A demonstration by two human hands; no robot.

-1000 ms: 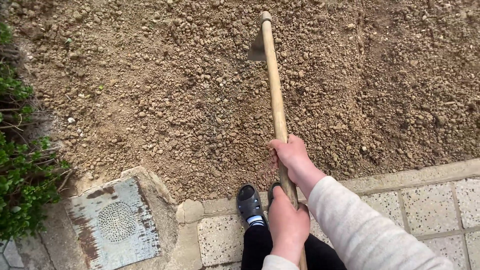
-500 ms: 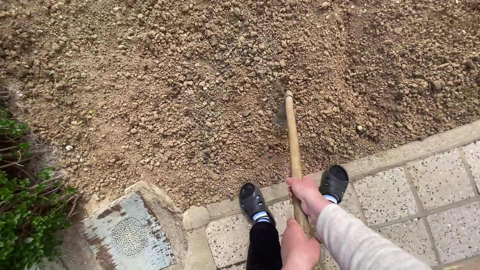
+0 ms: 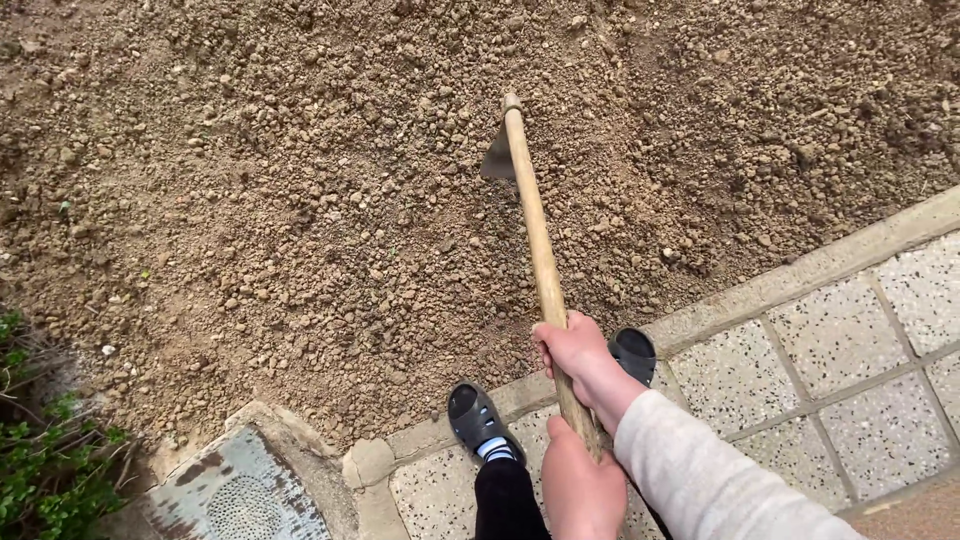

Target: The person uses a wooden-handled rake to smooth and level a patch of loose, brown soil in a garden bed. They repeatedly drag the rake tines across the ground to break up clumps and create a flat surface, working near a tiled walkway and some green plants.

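Gripping a long wooden-handled hoe [image 3: 530,225], both hands were closed round its shaft. Right hand [image 3: 572,347]: fingers wrapped about the handle above the kerb, the higher grip. Left hand [image 3: 580,485]: fingers closed on the handle's near end, just behind the right hand. Hoe blade [image 3: 498,157]: dark metal, set at the handle's far tip, out over the tilled soil [image 3: 300,200] and well beyond the kerb; whether it touched the ground or hung just above could not be told. Soil: brown, crumbly, full of small clods, filling the bed on the far side of the kerb. Concrete kerb [image 3: 800,275]: pale edging between bed and speckled paving slabs [image 3: 840,350]. Two dark clogs [image 3: 475,415]: one on the kerb, one just behind it. Rusted metal drain cover [image 3: 235,495]: left of the kerb's end, beside green shrub leaves [image 3: 50,480].

Step judged in hand: a hoeing stroke over the bed. Next move would call for a firm two-handed grip and a blade kept short of the kerb and feet.
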